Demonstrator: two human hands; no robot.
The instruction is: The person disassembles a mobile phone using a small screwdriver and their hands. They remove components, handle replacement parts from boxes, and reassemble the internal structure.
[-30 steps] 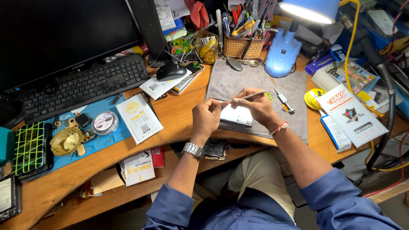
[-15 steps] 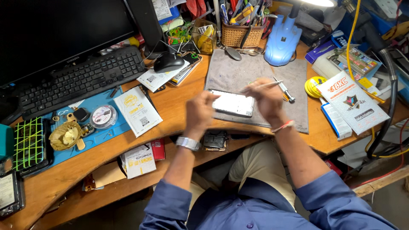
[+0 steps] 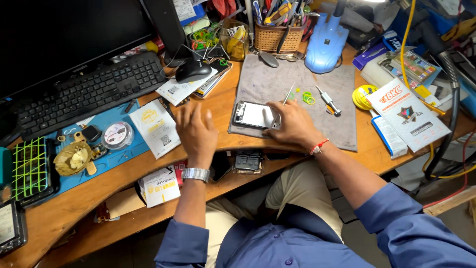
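A smartphone (image 3: 253, 114) lies flat on the grey work mat (image 3: 297, 94), near the mat's left front corner. My right hand (image 3: 291, 124) rests on the phone's right end and holds a thin metal tool (image 3: 288, 94) that points away from me. My left hand (image 3: 196, 130) hovers with fingers spread over the wooden desk, left of the phone and beside a white paper packet (image 3: 154, 125). It holds nothing. A watch sits on my left wrist and a red thread band on my right.
A small screwdriver (image 3: 327, 100) and green rubber bands (image 3: 308, 97) lie on the mat. A blue lamp base (image 3: 326, 42), a wicker tool basket (image 3: 278, 35), a keyboard (image 3: 87, 93), a mouse (image 3: 192, 70), boxes (image 3: 406, 114) and phone parts (image 3: 247, 162) crowd the desk.
Both hands came down from in front of me. The right hand settled on the phone with the tool. The left hand let go and moved left over the desk.
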